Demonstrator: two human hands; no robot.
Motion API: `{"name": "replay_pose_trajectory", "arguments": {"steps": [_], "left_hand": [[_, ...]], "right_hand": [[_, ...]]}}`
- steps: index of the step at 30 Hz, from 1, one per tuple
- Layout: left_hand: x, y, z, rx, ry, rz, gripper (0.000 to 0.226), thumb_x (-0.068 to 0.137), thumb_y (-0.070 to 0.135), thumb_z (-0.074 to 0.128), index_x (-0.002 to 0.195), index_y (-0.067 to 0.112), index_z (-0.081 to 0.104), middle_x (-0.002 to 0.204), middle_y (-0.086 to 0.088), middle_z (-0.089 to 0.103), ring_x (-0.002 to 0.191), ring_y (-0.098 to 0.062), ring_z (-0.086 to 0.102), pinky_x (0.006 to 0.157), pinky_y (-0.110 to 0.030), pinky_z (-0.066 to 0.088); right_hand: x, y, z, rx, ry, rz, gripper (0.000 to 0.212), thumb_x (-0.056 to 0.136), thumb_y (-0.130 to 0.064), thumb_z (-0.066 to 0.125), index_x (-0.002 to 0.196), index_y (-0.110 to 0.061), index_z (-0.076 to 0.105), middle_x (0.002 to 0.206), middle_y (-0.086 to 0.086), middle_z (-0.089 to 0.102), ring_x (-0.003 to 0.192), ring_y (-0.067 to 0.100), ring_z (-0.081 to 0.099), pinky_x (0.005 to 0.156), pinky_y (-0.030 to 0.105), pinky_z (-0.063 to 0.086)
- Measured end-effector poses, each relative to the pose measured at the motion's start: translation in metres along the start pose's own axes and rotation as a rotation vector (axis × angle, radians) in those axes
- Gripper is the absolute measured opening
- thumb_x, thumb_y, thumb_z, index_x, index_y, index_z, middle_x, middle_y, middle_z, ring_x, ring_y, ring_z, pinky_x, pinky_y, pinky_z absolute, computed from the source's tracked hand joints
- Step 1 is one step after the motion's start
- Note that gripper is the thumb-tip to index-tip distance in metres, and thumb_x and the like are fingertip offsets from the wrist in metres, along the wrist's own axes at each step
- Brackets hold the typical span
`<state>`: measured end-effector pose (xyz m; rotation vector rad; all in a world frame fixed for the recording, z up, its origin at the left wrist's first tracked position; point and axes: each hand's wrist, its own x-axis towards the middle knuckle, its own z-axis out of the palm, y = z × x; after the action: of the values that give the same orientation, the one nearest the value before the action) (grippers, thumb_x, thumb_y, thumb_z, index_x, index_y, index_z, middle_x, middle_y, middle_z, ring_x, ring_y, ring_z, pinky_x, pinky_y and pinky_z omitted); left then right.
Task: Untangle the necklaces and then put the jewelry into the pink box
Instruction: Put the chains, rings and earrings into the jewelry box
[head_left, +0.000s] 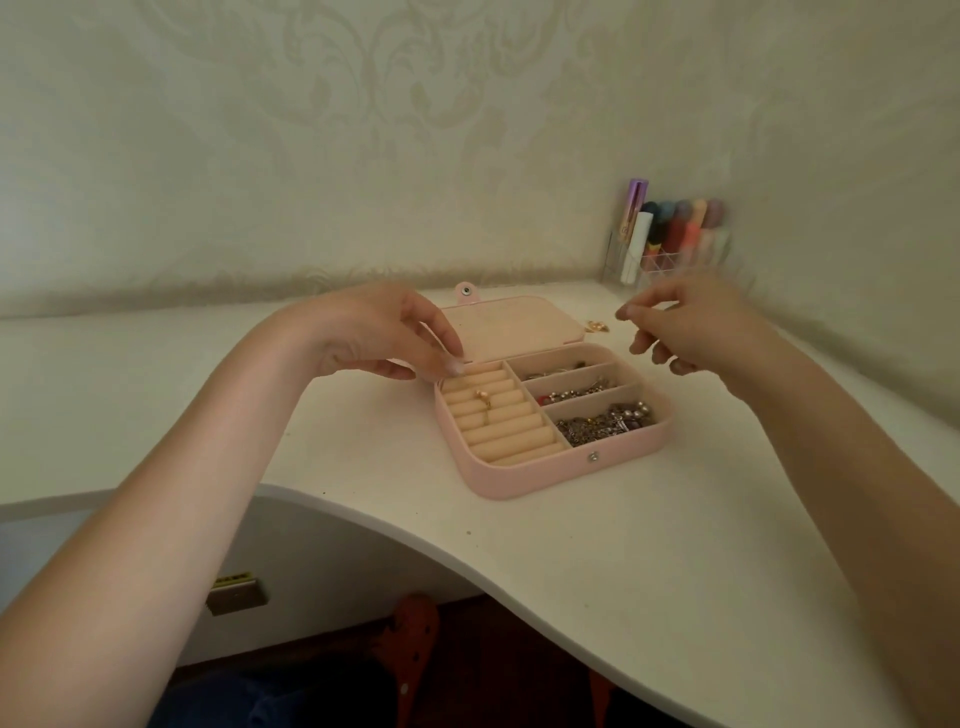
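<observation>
The pink box (524, 475) lies open on the white desk, its lid (511, 325) folded flat behind it. Two gold rings (481, 399) sit in the ring rolls on the left side. The three right compartments hold tangled chains and beads (605, 420). A small gold piece (596, 326) lies on the desk just right of the lid. My left hand (374, 332) hovers over the box's far left corner, with its straight fingertips touching near the hinge. My right hand (691, 327) is in the air right of the box, blurred, with fingers loosely curled and nothing visible in them.
A clear organiser with coloured tubes and bottles (670, 239) stands in the far right corner against the wall. The desk's curved front edge (415, 540) runs below the box. Under the desk are a drawer handle (236, 597) and my knees.
</observation>
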<state>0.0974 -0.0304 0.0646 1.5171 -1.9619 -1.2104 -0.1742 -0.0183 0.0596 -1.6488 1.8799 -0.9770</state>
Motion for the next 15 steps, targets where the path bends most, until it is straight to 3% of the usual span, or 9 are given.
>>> {"name": "replay_pose_trajectory", "arguments": {"steps": [5, 10, 12, 15], "left_hand": [[-0.002, -0.007, 0.003, -0.014, 0.04, 0.039, 0.014, 0.072, 0.01, 0.08, 0.081, 0.017, 0.071, 0.069, 0.006, 0.063, 0.061, 0.0, 0.057, 0.066, -0.017, 0.048], [-0.004, -0.01, 0.008, 0.018, 0.09, 0.097, 0.009, 0.073, 0.012, 0.08, 0.078, 0.017, 0.075, 0.073, 0.001, 0.064, 0.062, 0.001, 0.056, 0.062, -0.013, 0.048], [-0.006, -0.01, 0.008, 0.025, 0.095, 0.104, 0.008, 0.073, 0.014, 0.08, 0.077, 0.019, 0.076, 0.075, 0.0, 0.065, 0.065, 0.001, 0.056, 0.065, -0.015, 0.047], [-0.011, -0.008, 0.007, 0.059, 0.088, 0.129, 0.01, 0.075, 0.016, 0.078, 0.074, 0.026, 0.076, 0.074, 0.004, 0.067, 0.068, -0.001, 0.056, 0.068, -0.015, 0.048]], "right_hand": [[0.013, 0.021, 0.009, 0.002, 0.158, -0.081, 0.018, 0.096, -0.011, 0.048, 0.101, -0.017, 0.065, 0.091, 0.013, 0.068, 0.072, 0.018, 0.058, 0.06, 0.028, 0.047], [0.006, 0.008, 0.018, 0.05, 0.196, -0.225, 0.011, 0.092, -0.016, 0.056, 0.094, -0.02, 0.066, 0.087, 0.005, 0.068, 0.08, 0.017, 0.064, 0.071, 0.031, 0.05], [-0.011, -0.016, 0.026, 0.114, 0.157, -0.371, 0.004, 0.088, -0.02, 0.064, 0.087, -0.017, 0.067, 0.077, -0.003, 0.065, 0.074, 0.008, 0.061, 0.07, 0.027, 0.05], [-0.046, -0.047, 0.046, 0.01, -0.057, -0.48, 0.019, 0.077, -0.038, 0.074, 0.079, -0.02, 0.065, 0.073, -0.01, 0.061, 0.062, -0.002, 0.05, 0.057, 0.012, 0.039]]}}
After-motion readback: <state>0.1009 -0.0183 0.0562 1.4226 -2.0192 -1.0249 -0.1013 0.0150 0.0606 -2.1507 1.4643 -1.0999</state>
